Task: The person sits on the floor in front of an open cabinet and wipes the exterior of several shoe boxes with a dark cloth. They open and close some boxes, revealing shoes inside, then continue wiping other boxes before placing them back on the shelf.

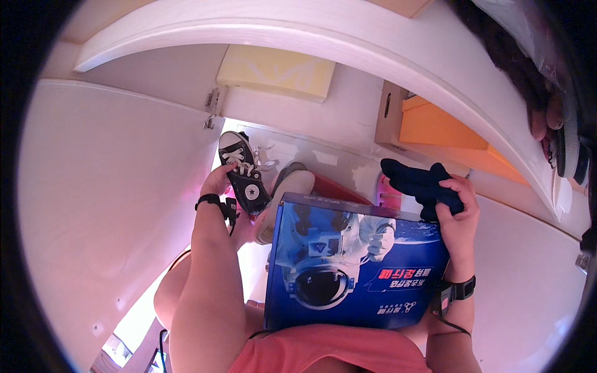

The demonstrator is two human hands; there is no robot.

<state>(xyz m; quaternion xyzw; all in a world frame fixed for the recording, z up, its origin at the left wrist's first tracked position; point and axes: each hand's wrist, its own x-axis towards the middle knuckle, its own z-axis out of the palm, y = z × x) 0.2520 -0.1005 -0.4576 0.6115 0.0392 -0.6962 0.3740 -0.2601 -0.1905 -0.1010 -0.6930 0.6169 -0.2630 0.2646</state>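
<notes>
My left hand (219, 181) grips a black canvas high-top sneaker (243, 175) at its laced side. The shoe has a white toe cap, loose white laces and a round star patch on the ankle. In my right hand (459, 210) is a bunched piece of dark navy fabric (415, 182), possibly socks. A blue cardboard box (354, 275) printed with an astronaut and bearing writing rests on my lap, its far right corner close under my right hand. Just beyond the box, near the sneaker, is a light-soled shoe (291, 186), partly covered by the box.
Ahead is a white cabinet with a pale yellow box (277, 72) and an orange box (440, 126) inside. Its open door (116, 200) stands at my left; another white panel (522, 270) is at right. A curved shelf edge (298, 35) arches overhead. Shoes (566, 149) sit upper right.
</notes>
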